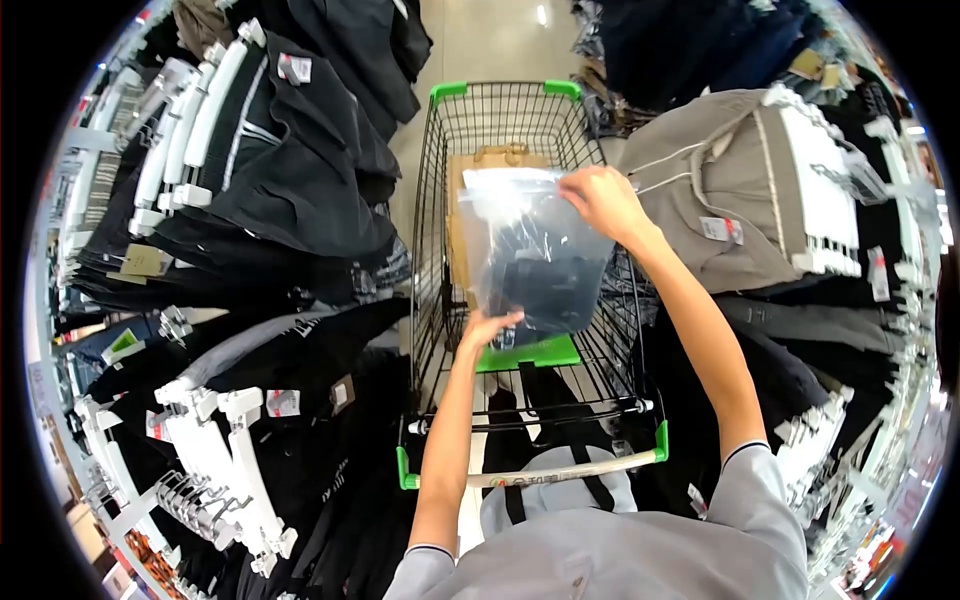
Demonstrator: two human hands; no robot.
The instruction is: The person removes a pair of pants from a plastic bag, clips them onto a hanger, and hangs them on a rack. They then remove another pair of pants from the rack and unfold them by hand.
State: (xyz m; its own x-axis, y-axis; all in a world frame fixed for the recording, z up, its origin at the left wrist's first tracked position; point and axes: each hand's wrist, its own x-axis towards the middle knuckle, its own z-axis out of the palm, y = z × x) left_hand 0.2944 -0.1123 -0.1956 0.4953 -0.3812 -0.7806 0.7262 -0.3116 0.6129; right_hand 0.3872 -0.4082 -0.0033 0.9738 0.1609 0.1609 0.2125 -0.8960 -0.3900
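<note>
A clear plastic zip bag point(535, 255) with a dark folded item inside is held up over the shopping cart point(425, 250). My right hand point(606, 203) pinches the bag's top right corner, fingers closed on its edge. Near the bottom left corner, my left hand point(488, 328) grips the bag with the thumb on its front face. The bag is tilted slightly, and its top strip looks whitish. Behind it in the cart stands a brown paper bag point(460, 240), partly hidden by the plastic one.
Black trousers point(300, 160) hang on white hangers to the left, close to the cart. On the right hang grey-brown drawstring trousers point(715, 190). The cart's handle point(560, 470) crosses in front of my body, and a green panel point(530, 354) shows below the bag. Tiled floor point(490, 40) lies ahead.
</note>
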